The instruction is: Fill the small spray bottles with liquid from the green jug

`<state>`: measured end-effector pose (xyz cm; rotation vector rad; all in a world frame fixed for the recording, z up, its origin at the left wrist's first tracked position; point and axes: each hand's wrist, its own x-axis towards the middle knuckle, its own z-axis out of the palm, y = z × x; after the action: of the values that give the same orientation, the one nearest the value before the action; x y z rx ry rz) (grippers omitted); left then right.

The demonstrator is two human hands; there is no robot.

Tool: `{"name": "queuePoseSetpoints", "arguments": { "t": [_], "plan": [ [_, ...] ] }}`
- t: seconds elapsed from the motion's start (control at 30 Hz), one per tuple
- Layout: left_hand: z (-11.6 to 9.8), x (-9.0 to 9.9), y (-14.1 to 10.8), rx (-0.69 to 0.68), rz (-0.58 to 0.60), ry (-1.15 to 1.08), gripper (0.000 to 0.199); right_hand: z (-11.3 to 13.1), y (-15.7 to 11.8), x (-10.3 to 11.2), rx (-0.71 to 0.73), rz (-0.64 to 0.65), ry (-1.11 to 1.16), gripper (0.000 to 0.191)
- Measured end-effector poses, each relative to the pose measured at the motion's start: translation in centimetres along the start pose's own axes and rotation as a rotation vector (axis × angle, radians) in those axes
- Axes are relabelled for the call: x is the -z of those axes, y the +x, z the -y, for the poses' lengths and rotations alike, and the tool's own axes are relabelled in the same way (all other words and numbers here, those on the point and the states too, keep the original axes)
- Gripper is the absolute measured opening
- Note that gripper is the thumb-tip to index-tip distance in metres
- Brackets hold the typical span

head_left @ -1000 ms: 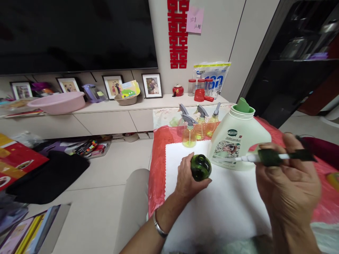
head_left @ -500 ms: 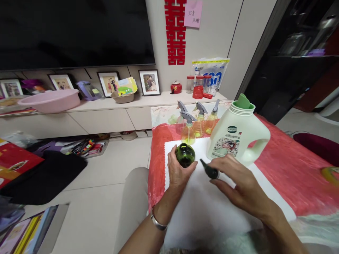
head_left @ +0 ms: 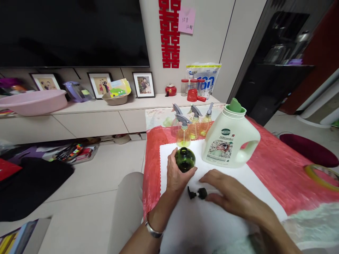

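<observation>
My left hand (head_left: 176, 174) is wrapped round a round green glass bottle (head_left: 185, 160) whose neck is uncapped. A black pump head (head_left: 198, 193) lies on the white sheet (head_left: 196, 222), its nozzle toward the left. Beside it my right hand (head_left: 225, 188) hovers with thumb and fingers apart, holding nothing. Behind stands a large pale green jug (head_left: 229, 137) with a green scoop-like piece (head_left: 234, 106) in its mouth. Several spray bottles with grey triggers (head_left: 183, 130) stand behind the green bottle.
A roll of yellow tape (head_left: 321, 176) lies at the right on the red-covered table (head_left: 275, 155). Along the back, a cabinet top (head_left: 159, 101) holds framed photos, red-lidded jars and a pink basin (head_left: 34, 102). A grey-trousered leg (head_left: 127, 208) is left of the table.
My right hand has let go of the pump head, which now lies on the sheet, and its fingers have parted. The left hand still holds the bottle. The view has shifted rightward.
</observation>
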<state>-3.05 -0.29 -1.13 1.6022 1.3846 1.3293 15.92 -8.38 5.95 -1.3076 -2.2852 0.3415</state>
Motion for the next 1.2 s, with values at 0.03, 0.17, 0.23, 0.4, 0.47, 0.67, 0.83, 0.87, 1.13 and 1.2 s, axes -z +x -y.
{"name": "queuePoseSetpoints", "arguments": {
  "t": [0.03, 0.17, 0.23, 0.4, 0.47, 0.67, 0.83, 0.87, 1.13, 1.2],
  "plan": [
    [-0.1, 0.0, -0.1, -0.003, 0.021, -0.003, 0.093, -0.3, -0.3, 1.2, -0.017, -0.072, 0.029, 0.024],
    [-0.4, -0.2, -0.3, -0.008, 0.082, 0.008, 0.092, -3.0, -1.9, 5.4, -0.259, -0.776, 0.069, 0.020],
    [-0.5, -0.3, -0.3, -0.005, 0.098, 0.020, 0.092, -5.0, -2.3, 6.2, -0.443, -1.069, 0.159, 0.033],
    [-0.9, -0.6, -0.3, 0.034, 0.102, 0.035, 0.096, -9.7, -2.1, 5.7, -0.598, -0.993, 0.330, 0.065],
    [-0.9, -0.6, -0.3, 0.033, 0.096, 0.042, 0.095, -11.0, -1.7, 5.2, -0.620, -0.900, 0.404, 0.067],
    [-0.7, -0.9, -0.1, 0.009, 0.099, 0.056, 0.094, -12.9, -0.3, 5.3, -0.695, -0.780, 0.519, 0.038],
    [-0.5, -1.2, -0.1, -0.012, 0.102, 0.068, 0.097, -14.5, 1.1, 5.6, -0.783, -0.740, 0.531, 0.023],
    [-0.5, -1.2, 0.0, -0.013, 0.105, 0.069, 0.097, -14.9, 1.3, 5.6, -0.808, -0.741, 0.522, 0.025],
    [-0.5, -1.4, 0.1, -0.024, 0.122, 0.078, 0.097, -14.9, 2.2, 5.0, -0.840, -0.808, 0.461, 0.031],
    [-0.4, -1.4, 0.1, -0.030, 0.129, 0.077, 0.097, -14.0, 2.3, 5.2, -0.834, -0.815, 0.443, 0.029]
  ]
}}
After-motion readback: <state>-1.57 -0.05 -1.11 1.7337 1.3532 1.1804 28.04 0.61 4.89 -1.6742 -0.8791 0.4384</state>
